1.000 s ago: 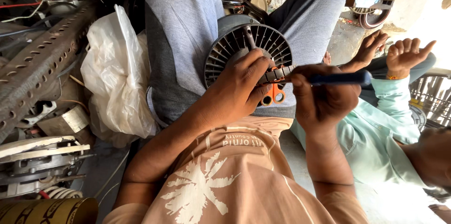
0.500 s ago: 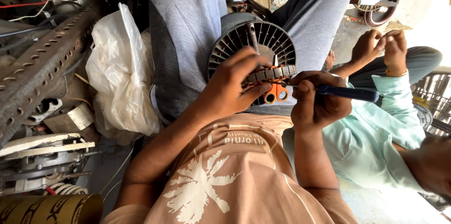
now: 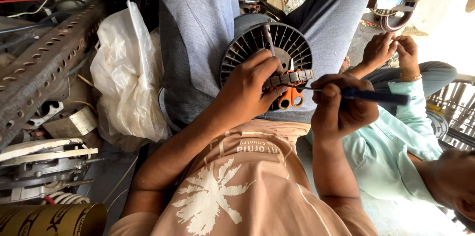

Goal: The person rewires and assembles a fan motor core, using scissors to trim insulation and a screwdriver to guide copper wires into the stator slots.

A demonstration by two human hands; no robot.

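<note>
Since half a second back, little has shifted: right hand (image 3: 341, 110) sits a touch lower and the tool tip is now closer to the part; co-worker's hands (image 3: 391, 50) stay pinched together up right.

Left hand (image 3: 247, 90) grasps a small ribbed metal core (image 3: 289, 76), thumb under, fingers curled over the top. Core sits in front of a round grey finned fan housing (image 3: 267, 43) resting on the grey-trousered lap (image 3: 198, 43). Right hand clenched around a dark-blue-handled tool (image 3: 376, 96), held level, thin tip pointing left at the core's right end. Whether the tip touches, cannot tell. Orange-handled scissors (image 3: 289, 98) lie just below the core.

Handling, as a judgement: core looks like stacked steel, so stiff and heavy for its size; ribbed sides give good purchase, not slippery. Any wire inside would be fragile, so hold by the outer ribs, as the left hand does. Housing looks like light moulded plastic with thin fins; take it by the rim.

Around: white plastic bag (image 3: 128, 77) left, perforated metal angle bar (image 3: 44, 68) far left, person in a pale green shirt (image 3: 396, 142) right.
</note>
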